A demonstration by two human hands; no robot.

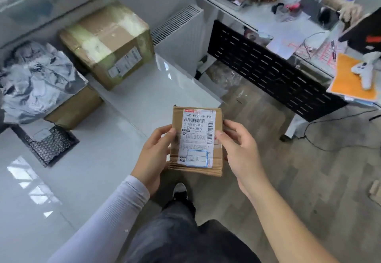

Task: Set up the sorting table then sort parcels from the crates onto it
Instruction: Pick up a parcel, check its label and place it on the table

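I hold a small flat cardboard parcel (196, 141) with a white shipping label, face up, just past the near right edge of the white sorting table (99, 170). My left hand (153, 155) grips its left edge, thumb on top. My right hand (239, 149) grips its right edge the same way. On the table lie a large taped cardboard box (109, 44) at the back, a grey plastic mailer bag (35, 81) on top of a brown box (76, 108) at the left, and a black bubble mailer (46, 143) nearer to me.
A white radiator (179, 29) stands behind the table's far corner. To the right is a cluttered desk with a black perforated front panel (274, 73), an orange pad and a white controller (365, 73). Cables trail on the wooden floor (309, 180). My shoe (179, 190) shows below the parcel.
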